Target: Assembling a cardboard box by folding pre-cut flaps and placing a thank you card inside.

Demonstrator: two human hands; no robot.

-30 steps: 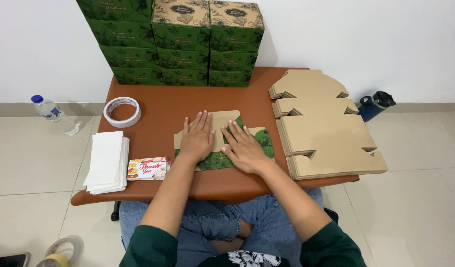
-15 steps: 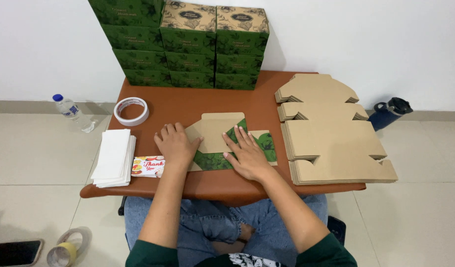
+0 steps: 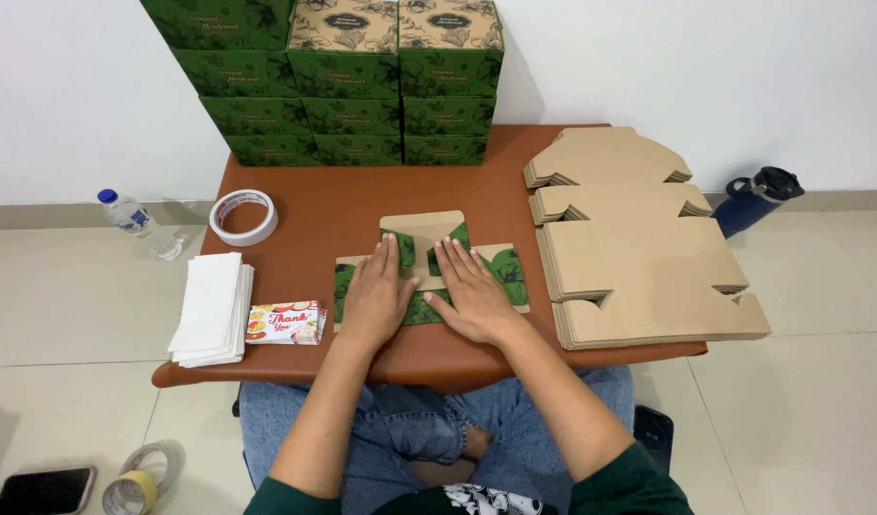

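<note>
Both hands lie flat, palms down and fingers spread, on a flattened carton blank (image 3: 429, 272) that rests at the middle front of the brown surface (image 3: 334, 205). The left hand (image 3: 377, 296) covers the blank's left half, the right hand (image 3: 472, 296) its right half; the thumbs nearly meet over the centre fold, and neither hand grips anything. The blank shows kraft brown with green leafy flaps folded inward, and its near edge lies close to the surface's front edge, just ahead of the wrists.

To the right, well clear of the right hand, stacks of unfolded kraft blanks (image 3: 639, 248) fill that side and overhang the right edge slightly. Along the back edge a wall of finished green boxes (image 3: 343, 105) stands in stacked rows against the white wall. Between those boxes and the blank lies a bare band of surface.

On the left, a roll of tape (image 3: 243, 217) sits near the back left corner, a pile of white napkins (image 3: 210, 307) lies at the left edge, and a small printed card packet (image 3: 286, 322) sits just beside the blank's left end. On the floor are a water bottle (image 3: 129, 215), a dark flask (image 3: 755, 198), a phone (image 3: 43, 490) and another tape roll (image 3: 143, 477).
</note>
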